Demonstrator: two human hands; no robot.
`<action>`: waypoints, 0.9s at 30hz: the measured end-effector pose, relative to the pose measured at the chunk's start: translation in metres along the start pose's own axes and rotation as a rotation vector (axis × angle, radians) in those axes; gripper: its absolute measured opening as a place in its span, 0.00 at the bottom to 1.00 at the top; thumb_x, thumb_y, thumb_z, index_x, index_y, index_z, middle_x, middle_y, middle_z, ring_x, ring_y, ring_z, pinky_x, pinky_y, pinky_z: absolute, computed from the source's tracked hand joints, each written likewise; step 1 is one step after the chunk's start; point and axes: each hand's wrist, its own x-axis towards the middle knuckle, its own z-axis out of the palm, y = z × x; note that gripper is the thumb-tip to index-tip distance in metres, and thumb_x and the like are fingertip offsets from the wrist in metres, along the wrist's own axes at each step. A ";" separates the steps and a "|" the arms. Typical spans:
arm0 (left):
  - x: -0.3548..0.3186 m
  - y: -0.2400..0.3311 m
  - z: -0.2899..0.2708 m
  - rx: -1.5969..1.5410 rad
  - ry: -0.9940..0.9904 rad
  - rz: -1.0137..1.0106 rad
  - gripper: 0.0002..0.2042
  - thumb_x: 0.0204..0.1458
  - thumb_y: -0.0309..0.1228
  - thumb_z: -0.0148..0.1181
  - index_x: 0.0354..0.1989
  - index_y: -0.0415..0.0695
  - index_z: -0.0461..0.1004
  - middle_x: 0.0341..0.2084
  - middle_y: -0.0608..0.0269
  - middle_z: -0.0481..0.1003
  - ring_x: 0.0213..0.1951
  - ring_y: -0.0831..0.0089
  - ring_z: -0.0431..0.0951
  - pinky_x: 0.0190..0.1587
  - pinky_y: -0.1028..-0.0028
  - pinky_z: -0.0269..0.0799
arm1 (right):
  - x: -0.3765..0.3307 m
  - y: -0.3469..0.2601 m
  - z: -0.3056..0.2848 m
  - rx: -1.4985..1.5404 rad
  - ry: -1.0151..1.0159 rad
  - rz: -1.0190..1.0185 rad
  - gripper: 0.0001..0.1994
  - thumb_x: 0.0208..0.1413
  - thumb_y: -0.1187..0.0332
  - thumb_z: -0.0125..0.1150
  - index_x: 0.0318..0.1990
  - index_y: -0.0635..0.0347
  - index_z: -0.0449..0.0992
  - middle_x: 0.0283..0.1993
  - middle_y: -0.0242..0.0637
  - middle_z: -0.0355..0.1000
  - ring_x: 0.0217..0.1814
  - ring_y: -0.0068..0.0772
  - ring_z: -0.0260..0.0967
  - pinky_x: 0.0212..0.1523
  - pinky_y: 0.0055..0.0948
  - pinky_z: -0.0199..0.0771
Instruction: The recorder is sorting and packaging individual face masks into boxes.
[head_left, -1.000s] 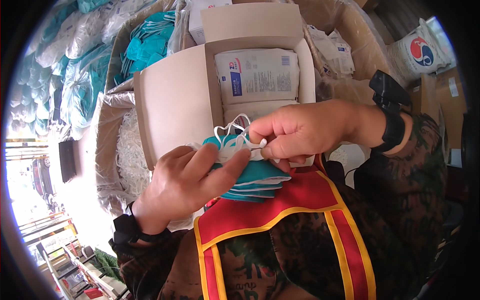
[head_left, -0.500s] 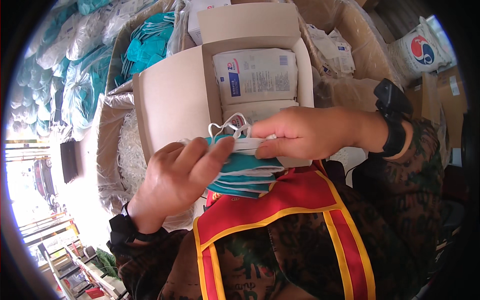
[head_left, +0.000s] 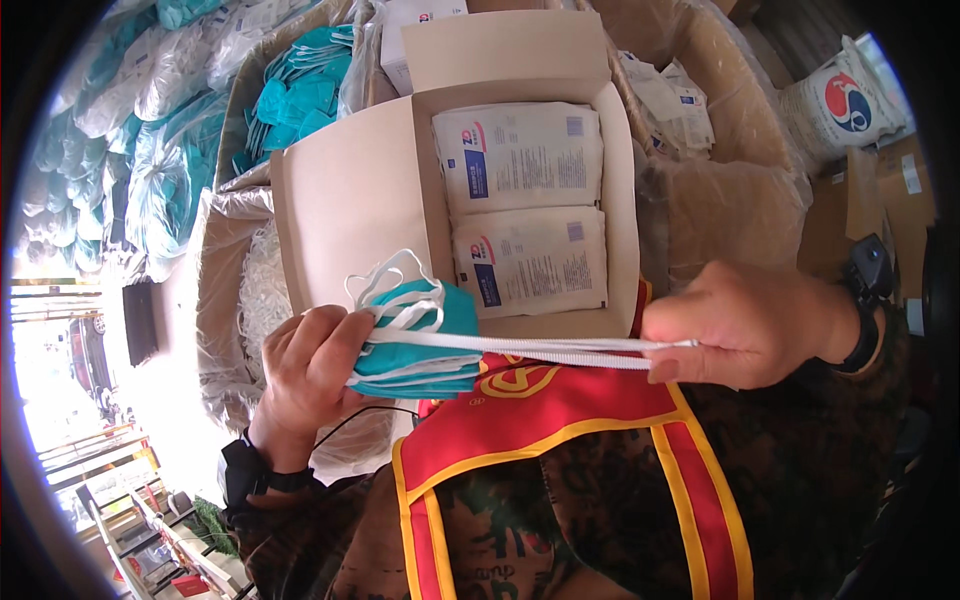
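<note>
Cardboard cartons and bulging clear plastic sacks crowd the whole background, seen from above in bright daylight. At the middle of the view, a stack of teal face masks (head_left: 425,345) sits in the left hand (head_left: 305,385), whose fingers are curled tight around the stack's left end, thumb on top. White ear loops (head_left: 385,285) stick up from the stack at 12 o'clock. From the stack a white elastic strap (head_left: 530,347) runs taut toward 3 o'clock, where the right hand (head_left: 745,325) has it pinched between closed fingertips; the two hands are well apart with the strap stretched straight between them. Both wrists wear dark bands, and the right one carries a black watch (head_left: 870,270).

Just beyond the masks, at 12 o'clock, stands an open cardboard box (head_left: 345,195) with its flaps folded out. Two white sealed packets (head_left: 525,205) lie flat inside it, one behind the other. Below the hands, at 6 o'clock, the person's red vest with yellow trim (head_left: 560,420) covers a camouflage jacket (head_left: 800,480).

At 10 o'clock, a carton lined with plastic holds more teal masks (head_left: 300,95), and sacks of teal goods (head_left: 150,150) pile up farther left. At 2 o'clock, another lined carton (head_left: 740,150) holds loose white packets, with a white printed sack (head_left: 845,105) beside it.
</note>
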 end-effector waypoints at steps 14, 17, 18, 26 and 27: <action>-0.020 -0.026 -0.005 0.151 0.001 -0.187 0.15 0.42 0.27 0.59 0.41 0.41 0.72 0.30 0.54 0.75 0.25 0.55 0.76 0.28 0.63 0.74 | -0.038 0.011 -0.001 0.230 -0.019 0.062 0.12 0.63 0.64 0.56 0.30 0.61 0.68 0.18 0.38 0.64 0.18 0.43 0.65 0.21 0.33 0.62; -0.080 -0.074 0.002 0.468 0.003 -0.390 0.19 0.41 0.21 0.57 0.45 0.40 0.72 0.32 0.51 0.76 0.27 0.52 0.77 0.31 0.63 0.75 | -0.054 0.013 0.000 0.272 0.042 0.013 0.13 0.63 0.62 0.56 0.30 0.61 0.68 0.18 0.35 0.65 0.16 0.34 0.62 0.19 0.29 0.60; -0.098 -0.099 -0.007 0.357 0.045 -0.591 0.21 0.41 0.19 0.56 0.49 0.41 0.72 0.33 0.50 0.76 0.29 0.48 0.77 0.33 0.62 0.75 | -0.061 0.013 0.000 0.289 0.080 -0.014 0.14 0.64 0.61 0.56 0.29 0.61 0.68 0.18 0.34 0.65 0.15 0.30 0.61 0.19 0.27 0.59; -0.024 -0.005 -0.020 0.325 0.217 -0.046 0.15 0.47 0.37 0.64 0.44 0.49 0.77 0.35 0.55 0.74 0.30 0.63 0.76 0.28 0.67 0.72 | -0.028 0.049 0.026 1.133 0.317 -0.040 0.20 0.65 0.53 0.52 0.29 0.61 0.66 0.16 0.30 0.58 0.14 0.15 0.51 0.14 0.18 0.49; -0.023 0.005 -0.018 0.273 0.213 -0.052 0.18 0.44 0.32 0.67 0.46 0.52 0.76 0.35 0.54 0.74 0.28 0.64 0.76 0.25 0.69 0.71 | -0.016 0.054 0.029 1.180 0.317 -0.064 0.20 0.65 0.53 0.51 0.29 0.61 0.66 0.17 0.30 0.59 0.14 0.16 0.51 0.14 0.18 0.49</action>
